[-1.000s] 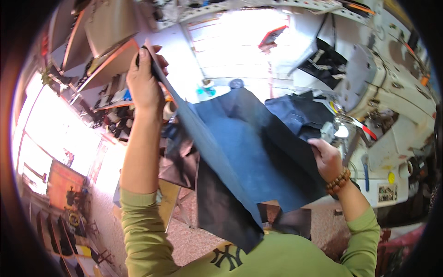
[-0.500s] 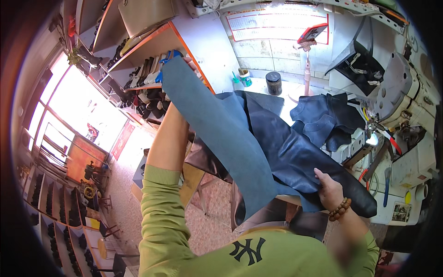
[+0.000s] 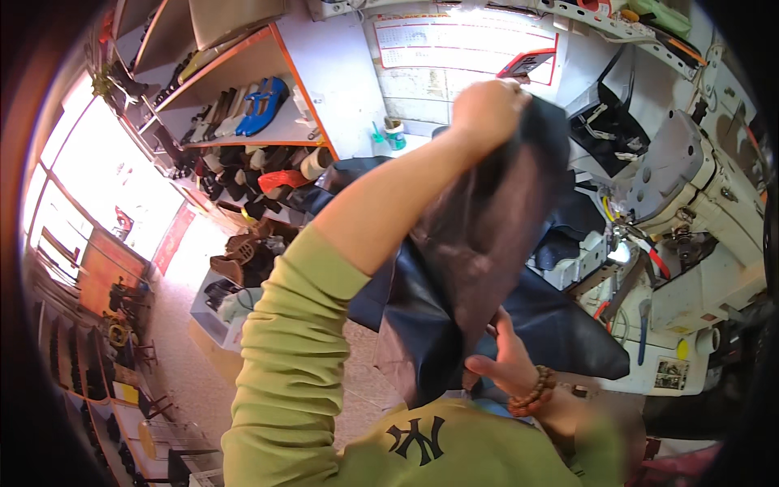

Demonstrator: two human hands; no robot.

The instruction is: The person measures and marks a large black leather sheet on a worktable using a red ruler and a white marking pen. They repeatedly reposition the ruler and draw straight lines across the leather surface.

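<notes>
While the left hand (image 3: 489,109) is fisted on the dark leather sheet's (image 3: 479,243) top edge at upper centre and the right hand (image 3: 507,361) pinches its lower part at bottom centre, the sheet could snag the sewing machine (image 3: 698,195) at right.

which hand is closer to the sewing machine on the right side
The left. The left hand is raised, gripping the top of the dark leather sheet, level with the white sewing machine. The right hand sits lower, under the sheet, near the person's chest.
</notes>
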